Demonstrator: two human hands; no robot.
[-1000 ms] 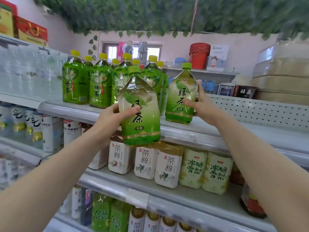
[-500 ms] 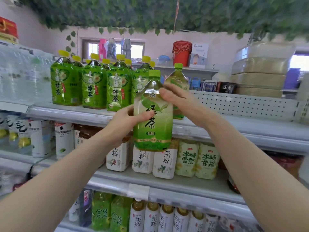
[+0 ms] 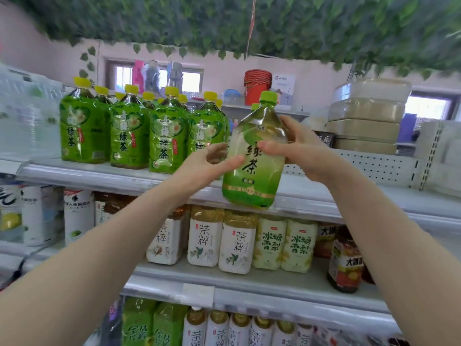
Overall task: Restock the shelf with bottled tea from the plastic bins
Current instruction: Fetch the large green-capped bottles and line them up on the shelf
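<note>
A large green tea bottle (image 3: pixel 252 176) with a green cap hangs tilted in front of the top shelf (image 3: pixel 361 198), its base over the shelf's front lip. My left hand (image 3: pixel 204 166) holds its left side, thumb lying across the label. My right hand (image 3: pixel 299 148) grips its right side, thumb on the front and fingers behind the shoulder. Just behind it, only the green cap of another bottle (image 3: pixel 254 106) shows. Several green tea bottles with yellow caps (image 3: pixel 127 136) stand in rows on the left part of the same shelf.
The top shelf is bare right of the held bottle, backed by a white pegboard panel (image 3: pixel 379 166). Stacked tubs (image 3: pixel 366 116) stand behind it. White and pale-yellow tea bottles (image 3: pixel 237 243) fill the middle shelf, more bottles the bottom one. Water bottles (image 3: pixel 25 121) stand at far left.
My right hand left the bottle standing on the shelf and took hold of the one in my left hand. That bottle moved right and up toward the shelf.
</note>
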